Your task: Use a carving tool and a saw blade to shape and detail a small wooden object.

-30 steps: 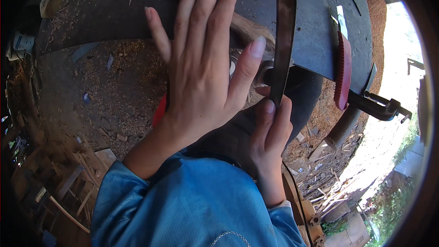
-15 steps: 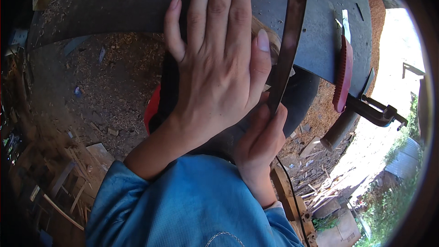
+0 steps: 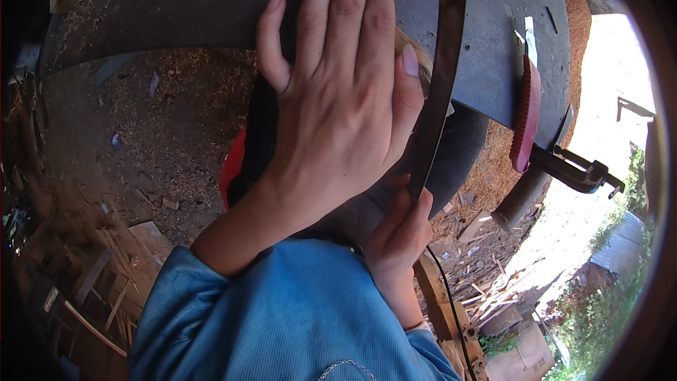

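A long, flat, dark metal blade runs from the top edge, right of centre, down to the middle of the frame, slightly curved and tapering toward its lower end. The right hand, lower centre, pinches that end between thumb and fingers. The left hand lies back-up in the centre, fingers straight, with the little finger and thumb set apart from the rest; it hides most of a brown wooden piece, and whether it presses on the wood cannot be told.

A dark grey tabletop with scattered shavings fills the top of the frame. Below it, at left, lies brown ground littered with chips; bright sunlight whitens the far right.

On the tabletop's right side lies a knife with a ribbed red handle and pale blade. Just below it, a black metal screw clamp juts out rightward. The blue shirt covers the bottom centre, and a thin black cable runs beside it.
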A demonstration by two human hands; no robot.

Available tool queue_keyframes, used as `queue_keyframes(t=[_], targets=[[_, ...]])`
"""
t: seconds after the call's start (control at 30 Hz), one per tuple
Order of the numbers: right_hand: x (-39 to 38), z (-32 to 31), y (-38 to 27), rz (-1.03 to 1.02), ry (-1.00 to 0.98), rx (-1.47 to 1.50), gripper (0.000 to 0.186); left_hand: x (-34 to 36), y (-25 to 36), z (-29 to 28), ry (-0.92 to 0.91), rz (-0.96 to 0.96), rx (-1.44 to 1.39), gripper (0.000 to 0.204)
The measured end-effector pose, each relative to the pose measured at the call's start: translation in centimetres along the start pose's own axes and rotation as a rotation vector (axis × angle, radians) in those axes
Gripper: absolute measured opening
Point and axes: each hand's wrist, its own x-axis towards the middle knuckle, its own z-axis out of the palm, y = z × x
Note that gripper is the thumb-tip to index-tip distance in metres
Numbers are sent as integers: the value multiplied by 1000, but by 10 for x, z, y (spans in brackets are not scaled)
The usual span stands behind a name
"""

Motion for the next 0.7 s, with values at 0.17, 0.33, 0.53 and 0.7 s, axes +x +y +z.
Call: queue_keyframes(t=[0.17, 0.33, 0.53, 0.7], targets=[[40, 0, -21, 38, -9, 90, 25, -5, 2, 4, -17, -17, -29, 57], [6, 4, -6, 41, 1, 37, 25, 0, 5, 1, -3, -43, -26, 57], [16, 23, -2, 35, 46, 99, 27, -2, 7, 5, -14, -72, -53, 58], [18, 68, 38, -38, 152, 249, 32, 3, 12, 7, -9, -75, -72, 58]])
